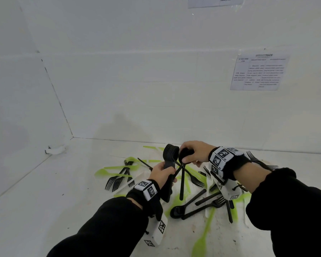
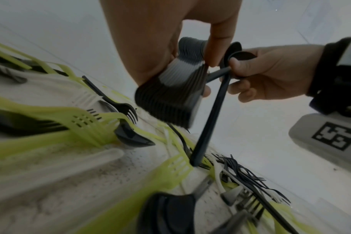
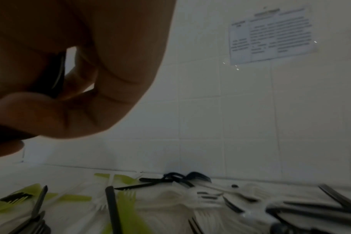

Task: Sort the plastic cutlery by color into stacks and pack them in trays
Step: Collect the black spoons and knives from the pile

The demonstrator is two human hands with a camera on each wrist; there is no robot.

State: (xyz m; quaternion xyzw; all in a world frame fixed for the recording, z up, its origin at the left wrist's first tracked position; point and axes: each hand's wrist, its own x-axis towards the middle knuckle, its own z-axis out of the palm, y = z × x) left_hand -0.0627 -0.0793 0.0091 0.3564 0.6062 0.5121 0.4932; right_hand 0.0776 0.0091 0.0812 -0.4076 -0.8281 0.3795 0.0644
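Observation:
My left hand (image 1: 162, 172) grips a thick stack of black spoons (image 1: 170, 160) upright above the pile; the left wrist view shows its ribbed handle ends (image 2: 170, 101). Right beside the stack's top, my right hand (image 1: 191, 153) pinches two black spoons (image 2: 233, 54) by their bowls, their handles (image 1: 182, 184) hanging down crossed. Loose black, green and white cutlery (image 1: 198, 199) lies scattered on the white surface below both hands. The right wrist view shows only my curled fingers (image 3: 74, 88) round something dark.
White tiled walls close the back and left. A printed sheet (image 1: 258, 72) hangs on the back wall. Black forks (image 1: 119, 178) lie left of the pile, green pieces (image 1: 202, 238) in front. The white surface (image 1: 44, 201) at left is bare.

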